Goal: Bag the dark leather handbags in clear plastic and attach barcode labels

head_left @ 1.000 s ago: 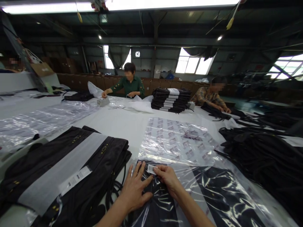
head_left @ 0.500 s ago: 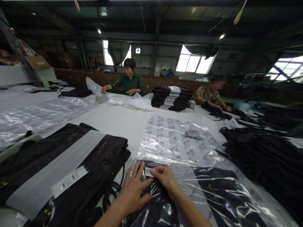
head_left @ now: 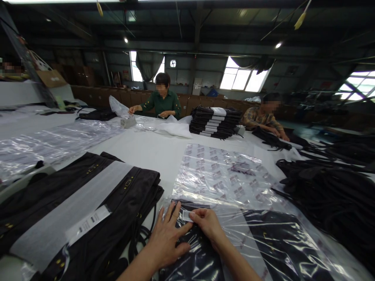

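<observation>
In front of me lies a clear plastic bag (head_left: 243, 230) with a folded black bag (head_left: 281, 238) inside, wrapped across by a pale paper band. My left hand (head_left: 168, 238) rests flat on the plastic, fingers spread. Beside its fingertips, my right hand (head_left: 206, 224) pinches the edge of a small white barcode sticker (head_left: 186, 216), which lies against the plastic. Whether the sticker is fully stuck down I cannot tell.
At left is a stack of black bags (head_left: 146, 187) with a pale band and a white label (head_left: 88, 224). Printed plastic bags (head_left: 211, 168) lie ahead. Black bags (head_left: 331, 195) pile up on the right. A banded stack (head_left: 215, 123) stands farther back, between two co-workers across the table.
The view has shifted slightly, so everything sits a little farther right. Both hands keep nearly the same place on the plastic, with the right fingers still at the sticker.
</observation>
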`<state>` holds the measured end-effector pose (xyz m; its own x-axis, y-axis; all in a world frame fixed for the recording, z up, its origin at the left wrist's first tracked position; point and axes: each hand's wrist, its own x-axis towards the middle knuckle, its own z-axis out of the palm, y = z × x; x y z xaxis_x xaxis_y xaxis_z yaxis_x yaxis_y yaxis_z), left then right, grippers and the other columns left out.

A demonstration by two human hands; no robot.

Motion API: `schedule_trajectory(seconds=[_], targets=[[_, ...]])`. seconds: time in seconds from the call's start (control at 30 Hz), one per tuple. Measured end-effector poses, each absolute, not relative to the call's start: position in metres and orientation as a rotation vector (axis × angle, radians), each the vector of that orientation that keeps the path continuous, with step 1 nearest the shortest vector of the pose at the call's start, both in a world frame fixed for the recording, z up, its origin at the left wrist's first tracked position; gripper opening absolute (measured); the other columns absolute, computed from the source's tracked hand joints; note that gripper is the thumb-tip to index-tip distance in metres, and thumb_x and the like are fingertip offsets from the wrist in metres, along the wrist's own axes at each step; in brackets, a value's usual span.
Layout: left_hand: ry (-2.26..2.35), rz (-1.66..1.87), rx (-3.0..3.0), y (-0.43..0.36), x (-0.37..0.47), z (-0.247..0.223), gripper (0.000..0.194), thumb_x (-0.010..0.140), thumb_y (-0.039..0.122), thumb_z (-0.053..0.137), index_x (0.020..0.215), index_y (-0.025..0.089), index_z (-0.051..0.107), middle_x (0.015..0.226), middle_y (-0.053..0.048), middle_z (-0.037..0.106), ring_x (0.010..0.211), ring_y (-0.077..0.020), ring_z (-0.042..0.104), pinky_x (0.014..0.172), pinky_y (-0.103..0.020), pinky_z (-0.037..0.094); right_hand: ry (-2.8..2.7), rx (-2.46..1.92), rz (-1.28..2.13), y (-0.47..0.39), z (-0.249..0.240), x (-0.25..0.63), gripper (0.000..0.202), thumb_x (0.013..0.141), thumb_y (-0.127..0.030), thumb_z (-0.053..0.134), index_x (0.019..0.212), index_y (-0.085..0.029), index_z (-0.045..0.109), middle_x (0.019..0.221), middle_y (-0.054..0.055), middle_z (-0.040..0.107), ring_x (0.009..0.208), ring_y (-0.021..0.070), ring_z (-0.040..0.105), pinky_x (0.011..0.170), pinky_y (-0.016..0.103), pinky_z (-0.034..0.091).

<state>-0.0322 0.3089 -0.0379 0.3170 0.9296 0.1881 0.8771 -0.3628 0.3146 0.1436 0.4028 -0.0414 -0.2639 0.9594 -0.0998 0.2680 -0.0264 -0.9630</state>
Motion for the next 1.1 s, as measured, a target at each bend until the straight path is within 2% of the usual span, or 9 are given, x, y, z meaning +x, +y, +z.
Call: schedule_trajectory(seconds=[0.47,0.6,0.77,0.93,1.1], targets=[[1.713,0.492,2.463,0.307,-0.032,-0.038,0.062,0.081,0.041,0.063,0.137,0.047,0.035,0.159,-0.004,-0.007,0.145,-0.0364,0.001,0.111,-0.065,0.016,-1.764,-1.475,1.027,0.395,-0.028,0.138,0.016,0.069,-0.031,0.064,0.068,-0.017,0.072,0.065,0.004,0.071,0.061,0.0196,0.063,0.059,0.028,0.042],[1.741,0.448,2.458,0.307,-0.031,-0.035,0.058,0.080,0.042,0.062,0.135,0.040,0.042,0.160,-0.005,-0.001,0.145,-0.0354,0.003,0.112,-0.065,0.016,-1.776,-1.515,0.974,0.393,-0.025,0.136,0.012,0.070,-0.026,0.064,0.069,-0.017,0.072,0.067,0.004,0.072,0.064,0.0199,0.064,0.061,0.028,0.043],[1.797,0.355,2.452,0.308,-0.029,-0.032,0.077,0.081,0.053,0.056,0.146,0.026,0.026,0.158,-0.010,0.010,0.145,-0.0321,0.004,0.114,-0.062,0.016,-1.787,-1.537,0.909,0.391,-0.027,0.134,0.011,0.072,-0.025,0.063,0.068,-0.019,0.071,0.067,0.003,0.072,0.065,0.0194,0.065,0.062,0.028,0.042],[1.808,0.315,2.456,0.308,-0.028,-0.031,0.080,0.081,0.055,0.055,0.147,0.025,0.022,0.158,-0.010,0.007,0.145,-0.0332,0.005,0.114,-0.063,0.016,-1.811,-1.532,0.841,0.391,-0.030,0.133,0.010,0.073,-0.026,0.064,0.069,-0.020,0.070,0.070,0.003,0.072,0.068,0.0198,0.066,0.064,0.028,0.043],[1.812,0.289,2.455,0.309,-0.027,-0.030,0.078,0.081,0.055,0.053,0.147,0.023,0.025,0.157,-0.011,0.009,0.145,-0.0339,0.005,0.113,-0.065,0.014,-1.804,-1.556,0.698,0.390,-0.035,0.131,0.009,0.070,-0.026,0.067,0.071,-0.020,0.061,0.063,0.001,0.067,0.061,0.0184,0.061,0.060,0.028,0.040]])
